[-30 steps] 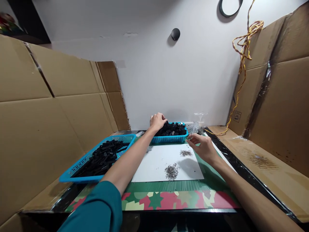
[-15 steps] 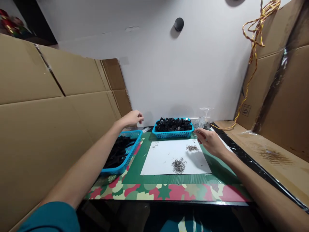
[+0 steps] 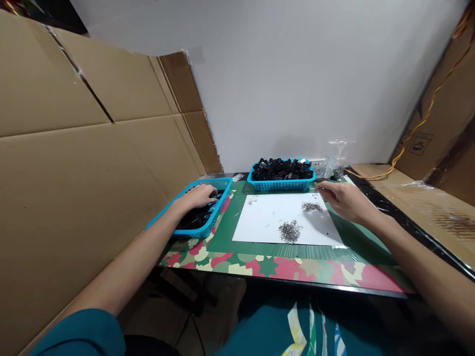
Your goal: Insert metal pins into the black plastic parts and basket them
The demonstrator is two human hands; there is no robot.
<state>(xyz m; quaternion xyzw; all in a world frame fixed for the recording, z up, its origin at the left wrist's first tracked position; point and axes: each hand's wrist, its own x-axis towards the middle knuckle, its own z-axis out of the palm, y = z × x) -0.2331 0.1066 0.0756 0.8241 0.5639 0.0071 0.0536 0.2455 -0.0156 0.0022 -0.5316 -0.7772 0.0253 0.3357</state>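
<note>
Left hand (image 3: 202,196) down at black strips (image 3: 195,218) in left blue basket (image 3: 218,211), grip hidden. Right hand (image 3: 318,187) pinched beside far basket (image 3: 282,185), contents untellable. White paper (image 3: 256,222) likely keeps tiny metal bits (image 3: 290,231) visible.

Your head-worn camera looks forward and down from near above the flat green tabletop (image 3: 225,225), facing the plain white wall (image 3: 297,84).
</note>
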